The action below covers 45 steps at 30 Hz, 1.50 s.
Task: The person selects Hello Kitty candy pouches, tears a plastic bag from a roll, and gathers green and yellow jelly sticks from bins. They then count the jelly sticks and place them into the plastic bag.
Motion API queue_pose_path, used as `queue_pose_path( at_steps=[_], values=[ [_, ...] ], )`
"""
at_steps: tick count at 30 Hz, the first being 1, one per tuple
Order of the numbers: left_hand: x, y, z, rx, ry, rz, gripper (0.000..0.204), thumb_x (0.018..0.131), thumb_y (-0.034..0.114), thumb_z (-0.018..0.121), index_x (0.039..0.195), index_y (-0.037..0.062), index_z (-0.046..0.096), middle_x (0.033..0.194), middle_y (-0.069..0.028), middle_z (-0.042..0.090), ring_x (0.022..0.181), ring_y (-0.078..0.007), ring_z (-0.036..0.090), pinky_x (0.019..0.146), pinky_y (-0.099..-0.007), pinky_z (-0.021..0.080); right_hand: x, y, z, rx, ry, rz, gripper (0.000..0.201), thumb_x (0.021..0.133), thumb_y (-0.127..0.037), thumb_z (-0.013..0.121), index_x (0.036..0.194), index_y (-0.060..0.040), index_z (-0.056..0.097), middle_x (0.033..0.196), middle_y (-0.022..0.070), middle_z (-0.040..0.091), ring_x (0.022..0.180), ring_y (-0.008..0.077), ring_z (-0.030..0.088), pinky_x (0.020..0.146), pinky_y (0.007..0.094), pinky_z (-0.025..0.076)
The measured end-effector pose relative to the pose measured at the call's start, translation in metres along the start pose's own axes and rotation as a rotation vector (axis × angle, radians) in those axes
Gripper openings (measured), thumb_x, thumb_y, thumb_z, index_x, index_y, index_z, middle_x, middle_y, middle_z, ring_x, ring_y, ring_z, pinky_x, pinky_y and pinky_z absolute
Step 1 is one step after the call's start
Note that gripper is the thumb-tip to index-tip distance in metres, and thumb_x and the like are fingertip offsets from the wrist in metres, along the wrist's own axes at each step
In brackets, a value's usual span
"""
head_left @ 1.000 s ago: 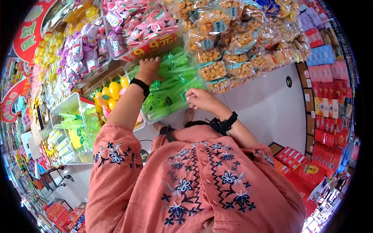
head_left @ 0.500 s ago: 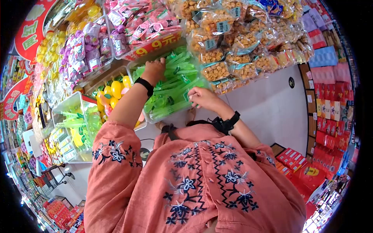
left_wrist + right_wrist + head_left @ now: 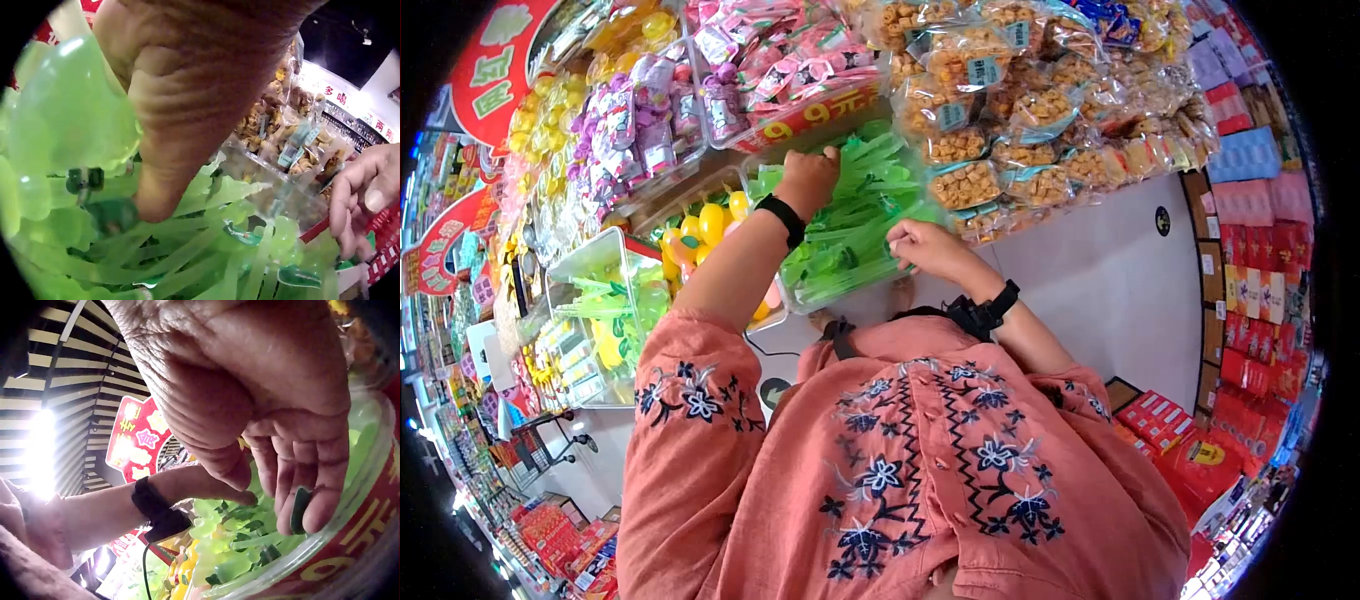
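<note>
My left hand (image 3: 808, 183) reaches over the far left part of a clear bin of long green packets (image 3: 865, 215). In the left wrist view its thumb touches a dark green tag (image 3: 112, 215), beside a large translucent green pouch (image 3: 75, 112); its other fingers are mostly hidden. At the bin's near right side, my right hand (image 3: 930, 250) bends its fingers. The right wrist view shows a small dark green tag (image 3: 300, 509) pinched between its fingertips, just inside the bin's rim (image 3: 369, 487).
Bagged golden snacks (image 3: 1030, 110) are piled to the right. Pink packets (image 3: 800, 60) lie behind a red price strip (image 3: 815, 115). Yellow fruit-shaped items (image 3: 710, 225) and another bin of green packets (image 3: 610, 310) stand left. Red goods (image 3: 1250, 330) line shelves across the pale floor (image 3: 1090, 270).
The head view has shifted, so the bins appear farther right. My left hand's fingers have spread slightly over the green packets. The right hand stays at about the same part of the bin.
</note>
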State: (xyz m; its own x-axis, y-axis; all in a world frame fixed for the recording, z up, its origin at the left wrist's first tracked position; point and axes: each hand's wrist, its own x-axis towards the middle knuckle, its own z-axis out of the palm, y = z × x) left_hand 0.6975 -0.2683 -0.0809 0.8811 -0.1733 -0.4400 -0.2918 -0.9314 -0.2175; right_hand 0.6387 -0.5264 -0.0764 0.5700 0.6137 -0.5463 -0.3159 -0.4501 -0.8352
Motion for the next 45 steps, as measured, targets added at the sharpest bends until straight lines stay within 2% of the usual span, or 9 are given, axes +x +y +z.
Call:
queue_pose_path(
  at_steps=[11,15,21,24,30,31,40,44,45],
  values=[
    [0.016,0.015,0.041,0.058,0.267,-0.059,0.074,0.079,0.03,0.073,0.139,-0.0001,0.04,0.104,-0.0102,0.068,0.094,-0.0259,0.069,0.077,-0.0435,0.048,-0.005,-0.002,0.001,0.002,0.007,0.01,0.033,0.095,-0.025,0.057,0.117,-0.0003,0.058,0.098,0.0072,0.066,0.08,0.0154,0.067,0.064,0.0296,0.053],
    [0.015,0.017,0.036,0.069,0.213,-0.045,0.072,0.081,0.026,0.069,0.14,-0.002,0.039,0.098,-0.0088,0.069,0.088,-0.0238,0.07,0.074,-0.0412,0.049,-0.01,-0.003,0.0,-0.014,0.004,0.049,0.034,0.096,-0.023,0.055,0.122,0.0001,0.056,0.099,0.005,0.066,0.082,0.0149,0.067,0.067,0.0282,0.054],
    [0.008,0.012,0.024,0.003,0.146,0.0,0.097,0.072,0.037,0.08,0.144,-0.0064,0.032,0.099,-0.0163,0.071,0.089,-0.0293,0.071,0.074,-0.0449,0.053,-0.007,0.001,0.002,0.017,0.019,0.012,0.034,0.094,-0.026,0.058,0.117,-0.001,0.058,0.096,0.0079,0.066,0.078,0.0155,0.067,0.063,0.0309,0.053],
    [-0.015,0.007,-0.006,-0.025,0.132,0.016,0.065,0.077,0.024,0.074,0.127,-0.0041,0.045,0.09,-0.0121,0.073,0.082,-0.0272,0.073,0.067,-0.0419,0.053,-0.002,0.002,0.004,0.025,0.007,-0.001,0.034,0.094,-0.026,0.059,0.117,-0.0013,0.058,0.096,0.0074,0.066,0.078,0.0148,0.067,0.062,0.0302,0.053],
    [-0.065,-0.024,-0.034,-0.16,0.185,0.032,0.054,0.073,0.02,0.077,0.112,-0.0031,0.047,0.082,-0.0156,0.071,0.076,-0.0344,0.071,0.063,-0.0441,0.055,0.003,-0.018,0.012,-0.027,-0.037,-0.006,0.033,0.095,-0.023,0.056,0.119,0.0006,0.056,0.099,0.0078,0.066,0.08,0.0152,0.067,0.064,0.0283,0.054],
    [-0.069,-0.029,-0.034,-0.19,0.127,0.008,0.074,0.07,0.024,0.08,0.127,-0.0039,0.04,0.085,-0.0201,0.07,0.078,-0.038,0.07,0.065,-0.0474,0.056,0.003,-0.023,0.015,-0.053,-0.049,0.003,0.033,0.096,-0.021,0.054,0.121,0.0017,0.055,0.101,0.0084,0.066,0.082,0.0158,0.067,0.066,0.0278,0.054],
    [-0.168,-0.057,-0.063,-0.486,0.466,-0.009,0.07,0.071,0.023,0.079,0.124,-0.0056,0.043,0.077,-0.0205,0.067,0.072,-0.0398,0.067,0.063,-0.0472,0.054,0.024,-0.042,0.019,-0.047,-0.051,0.041,0.035,0.098,-0.024,0.056,0.124,-0.001,0.056,0.102,0.0082,0.066,0.082,0.0162,0.067,0.066,0.0301,0.056],
    [-0.227,-0.068,-0.097,-0.575,0.667,-0.084,0.071,0.071,0.022,0.078,0.13,0.0019,0.044,0.078,-0.02,0.067,0.072,-0.0399,0.067,0.062,-0.0467,0.053,0.032,-0.05,0.018,-0.045,-0.075,-0.017,0.034,0.098,-0.025,0.057,0.122,-0.0015,0.057,0.102,0.0086,0.066,0.082,0.0171,0.067,0.066,0.0306,0.056],
    [-0.245,-0.072,-0.111,-0.621,0.589,-0.183,0.074,0.075,0.022,0.076,0.138,0.0071,0.041,0.09,-0.0218,0.068,0.081,-0.0408,0.067,0.068,-0.0463,0.054,0.036,-0.048,0.017,-0.035,-0.091,-0.043,0.034,0.098,-0.025,0.057,0.122,-0.0014,0.057,0.102,0.0085,0.066,0.082,0.0172,0.067,0.066,0.0308,0.056]
  ],
)
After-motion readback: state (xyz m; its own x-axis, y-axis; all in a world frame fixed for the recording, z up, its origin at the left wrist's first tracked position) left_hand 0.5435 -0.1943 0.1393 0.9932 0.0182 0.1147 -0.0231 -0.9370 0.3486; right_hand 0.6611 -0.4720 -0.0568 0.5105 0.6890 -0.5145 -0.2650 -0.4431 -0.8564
